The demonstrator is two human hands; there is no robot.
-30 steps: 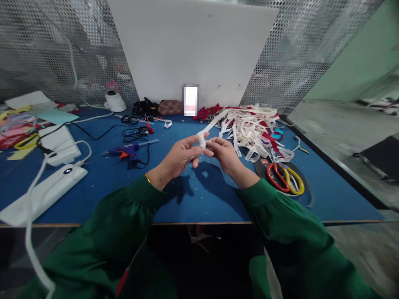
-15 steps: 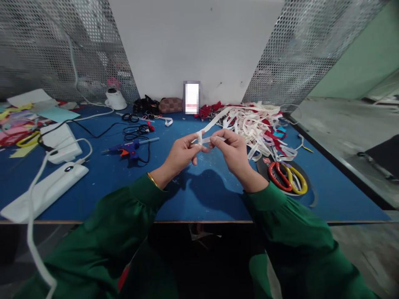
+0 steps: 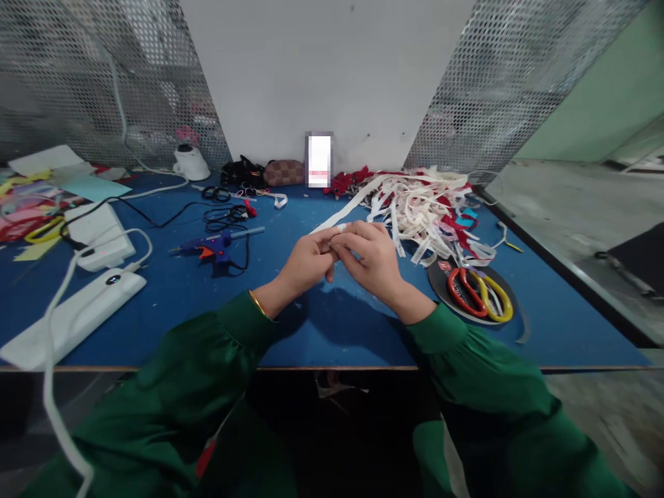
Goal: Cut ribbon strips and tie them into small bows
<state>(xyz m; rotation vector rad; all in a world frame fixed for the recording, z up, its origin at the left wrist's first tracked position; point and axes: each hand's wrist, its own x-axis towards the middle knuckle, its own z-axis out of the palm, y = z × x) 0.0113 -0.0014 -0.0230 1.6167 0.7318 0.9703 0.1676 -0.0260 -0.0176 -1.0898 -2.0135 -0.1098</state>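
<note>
A white ribbon (image 3: 355, 200) runs from the heap of ribbons (image 3: 422, 204) at the back right down to my fingers. My left hand (image 3: 307, 263) is closed on the ribbon, with a white bit of it showing at the fingertips. Over those fingertips my right hand (image 3: 369, 259) is closed, its thumb and fingers bent against the left hand. Most of the ribbon between the two hands is hidden, so its shape there cannot be made out.
To the left lie a blue glue gun (image 3: 212, 247), a white power strip (image 3: 77, 318) and a white box (image 3: 101, 235). Scissors (image 3: 480, 294) with red and yellow handles rest on a dark round plate at right. A phone (image 3: 319, 160) stands at the back.
My right hand has moved left and closed in over my left fingers. The ribbon loop on the left fingers, and the end the right hand pulled, are now mostly covered.
</note>
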